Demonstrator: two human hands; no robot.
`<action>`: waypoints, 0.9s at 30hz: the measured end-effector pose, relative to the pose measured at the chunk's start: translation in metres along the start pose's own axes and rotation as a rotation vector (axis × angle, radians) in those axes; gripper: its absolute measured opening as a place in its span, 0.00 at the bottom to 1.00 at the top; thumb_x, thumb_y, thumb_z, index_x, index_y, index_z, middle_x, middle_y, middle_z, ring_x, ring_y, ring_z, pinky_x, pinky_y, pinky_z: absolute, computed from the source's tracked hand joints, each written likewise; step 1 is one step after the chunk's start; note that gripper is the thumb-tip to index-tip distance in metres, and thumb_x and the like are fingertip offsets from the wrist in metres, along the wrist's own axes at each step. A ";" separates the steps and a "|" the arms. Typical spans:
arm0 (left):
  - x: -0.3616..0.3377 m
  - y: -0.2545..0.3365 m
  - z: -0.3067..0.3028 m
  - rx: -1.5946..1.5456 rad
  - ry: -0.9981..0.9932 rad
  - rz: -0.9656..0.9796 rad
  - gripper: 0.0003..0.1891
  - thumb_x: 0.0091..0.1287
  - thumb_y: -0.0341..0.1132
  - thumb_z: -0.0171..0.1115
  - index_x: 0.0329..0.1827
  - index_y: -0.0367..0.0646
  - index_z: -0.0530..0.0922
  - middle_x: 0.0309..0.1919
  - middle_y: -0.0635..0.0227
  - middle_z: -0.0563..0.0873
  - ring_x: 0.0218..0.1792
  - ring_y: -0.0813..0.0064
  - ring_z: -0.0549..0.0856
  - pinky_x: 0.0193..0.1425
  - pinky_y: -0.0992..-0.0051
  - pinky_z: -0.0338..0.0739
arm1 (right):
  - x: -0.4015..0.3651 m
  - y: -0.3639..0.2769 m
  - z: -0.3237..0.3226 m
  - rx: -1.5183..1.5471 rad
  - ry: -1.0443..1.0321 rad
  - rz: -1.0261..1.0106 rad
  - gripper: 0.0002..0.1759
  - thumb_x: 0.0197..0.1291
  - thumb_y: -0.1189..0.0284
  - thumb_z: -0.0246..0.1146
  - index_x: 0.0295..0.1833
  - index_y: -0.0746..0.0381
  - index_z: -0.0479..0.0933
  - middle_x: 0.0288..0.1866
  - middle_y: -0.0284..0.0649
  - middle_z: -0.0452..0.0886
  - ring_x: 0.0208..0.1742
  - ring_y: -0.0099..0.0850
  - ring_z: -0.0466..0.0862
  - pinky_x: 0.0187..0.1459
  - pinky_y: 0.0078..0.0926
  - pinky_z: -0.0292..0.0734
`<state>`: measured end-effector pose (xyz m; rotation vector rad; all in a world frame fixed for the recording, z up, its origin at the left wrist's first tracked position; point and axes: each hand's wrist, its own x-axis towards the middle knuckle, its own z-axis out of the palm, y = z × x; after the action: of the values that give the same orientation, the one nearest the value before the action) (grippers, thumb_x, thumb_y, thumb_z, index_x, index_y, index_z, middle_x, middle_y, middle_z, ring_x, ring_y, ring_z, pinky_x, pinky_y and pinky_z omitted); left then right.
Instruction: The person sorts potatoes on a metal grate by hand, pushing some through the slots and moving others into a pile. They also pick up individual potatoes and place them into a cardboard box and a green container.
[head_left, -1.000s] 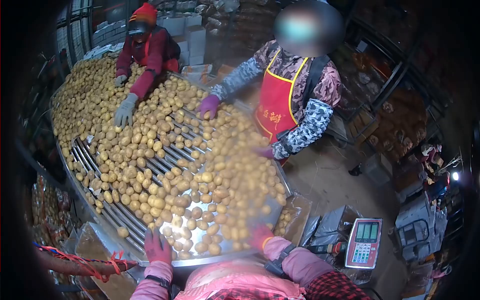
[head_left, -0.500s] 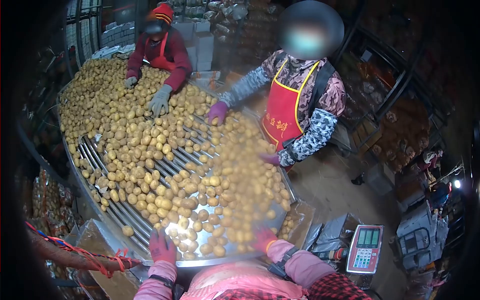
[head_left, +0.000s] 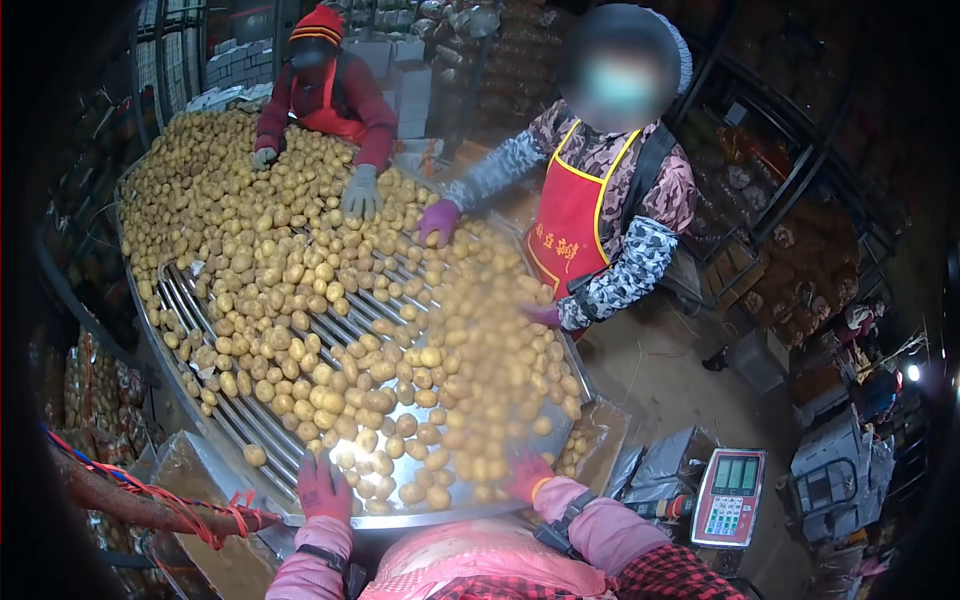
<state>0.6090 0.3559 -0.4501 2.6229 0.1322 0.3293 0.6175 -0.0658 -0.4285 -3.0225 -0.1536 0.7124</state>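
Note:
My left hand, in a red glove, lies at the near metal rim of the sorting table. Its fingers are apart and reach onto the surface, just left of loose potatoes; nothing is in it. My right hand, gloved in red too, is at the near right part of the table beside heaped potatoes. Blur covers its fingers, so I cannot make out whether they touch a potato. Potatoes cover much of the table, with metal rollers showing between them.
Across the table, a person in a red apron has a purple-gloved hand on the potatoes. Farther back, another person's grey-gloved hand rests on the heap. A scale display stands at right; a rope-wrapped bar juts in at left.
The far co-worker's grey-gloved hand has shifted right and slightly away from me. The person in the red apron has moved slightly right. My two hands stay nearly in place.

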 end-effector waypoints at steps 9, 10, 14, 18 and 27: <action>0.000 -0.004 0.001 -0.002 -0.066 -0.048 0.34 0.66 0.40 0.66 0.76 0.43 0.70 0.75 0.39 0.67 0.75 0.40 0.67 0.79 0.50 0.59 | 0.007 0.011 0.021 -0.006 0.100 -0.071 0.52 0.61 0.44 0.65 0.84 0.57 0.55 0.85 0.50 0.53 0.84 0.53 0.55 0.81 0.48 0.54; 0.000 -0.003 0.000 -0.004 -0.065 -0.049 0.34 0.66 0.40 0.66 0.76 0.43 0.70 0.75 0.39 0.67 0.75 0.40 0.67 0.79 0.50 0.59 | 0.006 0.010 0.021 0.006 0.110 -0.066 0.52 0.61 0.44 0.66 0.84 0.57 0.55 0.85 0.50 0.53 0.84 0.53 0.55 0.81 0.48 0.54; 0.000 -0.001 0.000 -0.003 -0.056 -0.058 0.34 0.65 0.39 0.67 0.76 0.43 0.70 0.75 0.39 0.68 0.75 0.39 0.67 0.79 0.50 0.60 | 0.005 0.009 0.018 0.000 0.147 -0.080 0.52 0.61 0.44 0.66 0.83 0.57 0.56 0.85 0.51 0.54 0.83 0.53 0.56 0.81 0.48 0.54; 0.000 -0.002 0.000 -0.011 -0.057 -0.056 0.34 0.65 0.39 0.67 0.76 0.43 0.70 0.75 0.39 0.68 0.75 0.39 0.67 0.79 0.50 0.60 | 0.006 0.009 0.019 0.005 0.101 -0.058 0.53 0.61 0.43 0.65 0.84 0.57 0.55 0.85 0.51 0.53 0.84 0.54 0.55 0.81 0.49 0.54; 0.000 -0.005 0.002 -0.002 -0.055 -0.048 0.34 0.65 0.40 0.67 0.76 0.43 0.71 0.75 0.38 0.68 0.74 0.39 0.67 0.79 0.49 0.60 | 0.004 0.006 0.012 0.009 0.043 -0.048 0.53 0.63 0.42 0.64 0.85 0.56 0.51 0.87 0.51 0.48 0.84 0.57 0.54 0.81 0.49 0.53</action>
<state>0.6088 0.3595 -0.4543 2.6199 0.1754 0.2407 0.6159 -0.0714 -0.4415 -3.0115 -0.2200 0.6425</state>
